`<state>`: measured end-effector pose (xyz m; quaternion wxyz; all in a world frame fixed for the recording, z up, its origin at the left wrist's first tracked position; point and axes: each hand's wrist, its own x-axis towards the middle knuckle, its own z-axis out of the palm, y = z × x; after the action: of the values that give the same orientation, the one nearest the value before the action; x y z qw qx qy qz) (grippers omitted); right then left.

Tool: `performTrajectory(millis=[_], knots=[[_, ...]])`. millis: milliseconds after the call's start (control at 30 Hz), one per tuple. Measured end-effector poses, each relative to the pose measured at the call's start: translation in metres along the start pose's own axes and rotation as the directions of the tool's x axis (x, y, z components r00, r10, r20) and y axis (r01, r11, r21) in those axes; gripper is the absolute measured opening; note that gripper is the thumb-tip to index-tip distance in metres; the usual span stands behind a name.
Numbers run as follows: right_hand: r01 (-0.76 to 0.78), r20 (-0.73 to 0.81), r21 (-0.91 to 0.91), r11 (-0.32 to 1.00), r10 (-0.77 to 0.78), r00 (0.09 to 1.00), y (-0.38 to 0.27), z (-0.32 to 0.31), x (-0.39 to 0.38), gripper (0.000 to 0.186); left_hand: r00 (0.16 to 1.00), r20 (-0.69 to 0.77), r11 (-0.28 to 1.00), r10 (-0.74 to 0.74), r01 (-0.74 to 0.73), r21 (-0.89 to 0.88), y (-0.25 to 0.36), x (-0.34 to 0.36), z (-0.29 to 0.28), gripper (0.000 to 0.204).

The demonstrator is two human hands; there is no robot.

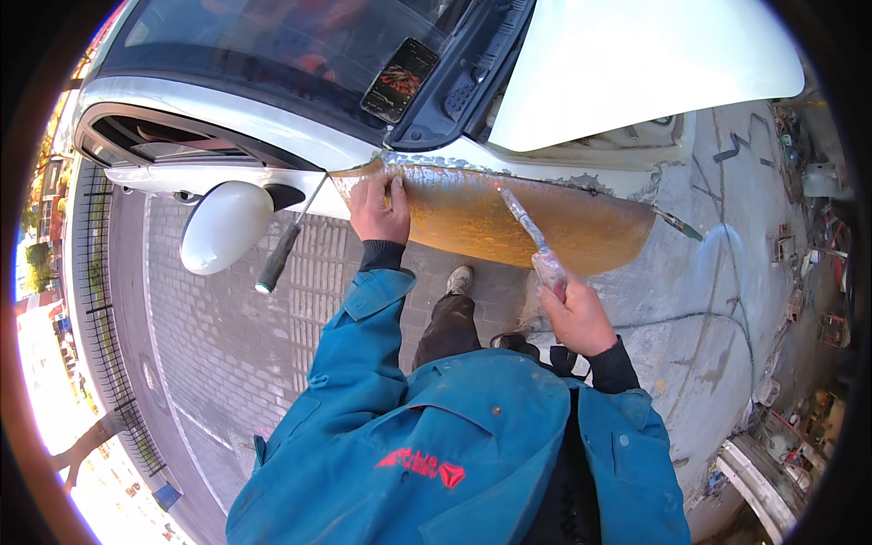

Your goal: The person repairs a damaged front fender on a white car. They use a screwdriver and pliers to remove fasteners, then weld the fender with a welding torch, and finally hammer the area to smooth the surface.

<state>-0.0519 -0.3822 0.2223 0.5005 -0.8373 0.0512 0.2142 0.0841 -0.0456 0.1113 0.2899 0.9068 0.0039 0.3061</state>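
Note:
A curved, orange-brown fender panel [545,227] with a rusty, spattered surface sits along the side of a white car, below the raised hood. My left hand [381,211] rests against its upper left part, thumb apart from the fingers; the fingertips are partly hidden. In my right hand [581,318] is a slim hand tool [529,225] with a stained, pinkish handle; its narrow tip points at the panel's middle. A screwdriver [282,254] leans at the panel's left corner, its shaft tip near the car body. Another dark-green-handled tool [679,225] sticks out at the right end.
A white side mirror [227,227] juts out left of the screwdriver. The raised white hood [654,64] covers the upper right. A phone [400,80] lies by the windshield base. A cable [699,318] crosses the ground; assorted clutter [804,272] lines the right.

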Motion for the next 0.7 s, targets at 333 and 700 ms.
performTrajectory(millis=[333, 700], knots=[[-0.068, 0.001, -0.02, 0.998, 0.068, 0.998, -0.047, 0.06, 0.022, 0.039, 0.704, 0.408, 0.785, -0.581, 0.618, 0.051, -0.035, 0.018, -0.025, 0.062], [-0.085, 0.079, -0.133, 0.988, 0.096, 0.992, -0.096, 0.076, 0.046, 0.04, 0.52, 0.615, 0.644, -0.593, 0.765, -0.026, -0.043, 0.042, -0.028, 0.06]])
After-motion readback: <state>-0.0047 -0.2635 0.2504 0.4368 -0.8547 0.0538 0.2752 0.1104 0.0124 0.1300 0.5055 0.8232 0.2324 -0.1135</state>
